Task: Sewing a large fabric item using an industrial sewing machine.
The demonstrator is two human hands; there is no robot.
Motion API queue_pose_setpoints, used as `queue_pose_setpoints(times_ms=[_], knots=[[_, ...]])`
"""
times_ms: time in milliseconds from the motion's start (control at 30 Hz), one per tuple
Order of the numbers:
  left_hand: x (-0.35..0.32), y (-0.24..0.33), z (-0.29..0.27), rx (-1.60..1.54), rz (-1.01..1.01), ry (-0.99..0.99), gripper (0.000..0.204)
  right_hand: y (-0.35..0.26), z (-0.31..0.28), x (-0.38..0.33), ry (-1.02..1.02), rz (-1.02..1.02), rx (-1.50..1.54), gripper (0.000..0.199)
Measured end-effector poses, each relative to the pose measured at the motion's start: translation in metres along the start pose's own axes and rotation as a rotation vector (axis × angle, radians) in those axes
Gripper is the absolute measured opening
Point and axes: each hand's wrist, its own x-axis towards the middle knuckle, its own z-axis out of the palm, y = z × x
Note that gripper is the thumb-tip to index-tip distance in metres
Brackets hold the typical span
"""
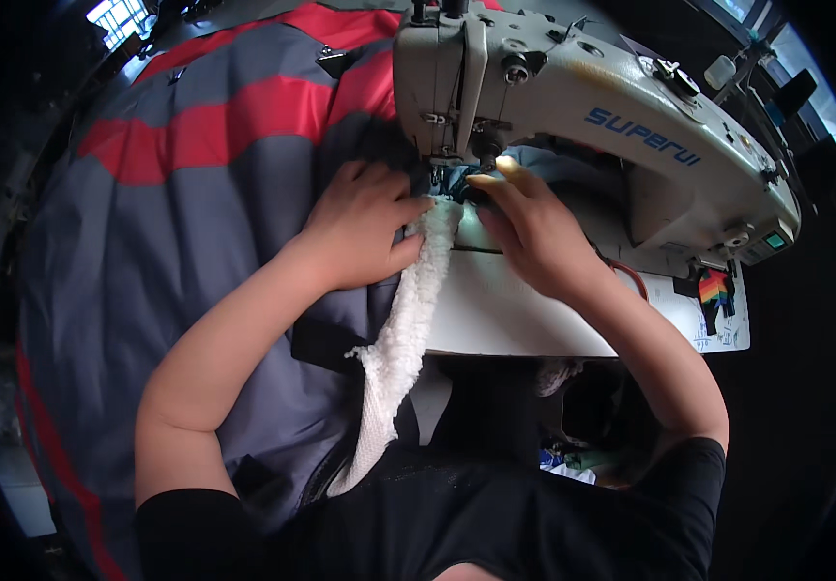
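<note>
A white fleecy strip (pixel 408 320) runs from under the sewing machine's presser foot (pixel 437 177) down toward my lap, its lower end twisted to the smoother side. My left hand (pixel 360 228) lies on the big grey and red quilted fabric (pixel 243 232), thumb and forefinger gripping the strip's left edge just before the needle. Right of the foot, my right hand (pixel 539 232) has its fingers stretched toward the needle area, thumb apart from them. Its fingertips are beside a bunch of dark bluish cloth (pixel 459 182); whether they touch it is hard to tell.
The pale sewing machine (pixel 563 87) arches over the work from the right. Its white table (pixel 515 315) ends in front of me. A small rainbow-striped item (pixel 715 289) hangs at the table's right side. A black clip (pixel 333 60) sits on the quilted fabric's far part.
</note>
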Motion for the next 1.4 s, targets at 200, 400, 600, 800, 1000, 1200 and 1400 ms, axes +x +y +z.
queue_pose_setpoints(times_ms=[200,400,600,800,1000,1200,1400], knots=[[0.004,-0.005,0.001,-0.045,-0.033,-0.003,0.034,0.014,0.024,0.015,0.002,-0.033,-0.242,0.025],[0.005,-0.007,0.002,-0.051,-0.036,-0.008,0.035,0.008,0.036,0.013,0.014,-0.384,-0.257,0.03],[0.004,-0.01,0.0,-0.123,-0.056,0.008,0.038,0.013,0.039,0.017,-0.049,-0.34,-0.25,0.028],[0.015,-0.018,0.008,-0.044,-0.053,0.029,0.034,0.02,0.039,0.025,-0.017,-0.332,-0.333,0.029],[0.02,-0.013,0.015,0.009,-0.084,0.079,0.031,0.026,0.034,0.029,-0.047,-0.323,-0.399,0.03],[0.02,0.002,0.021,0.056,-0.183,0.115,0.029,0.034,0.033,0.029,-0.037,-0.338,-0.319,0.033],[0.023,0.007,0.027,0.108,-0.231,0.123,0.03,0.041,0.034,0.032,0.001,-0.366,-0.306,0.034]])
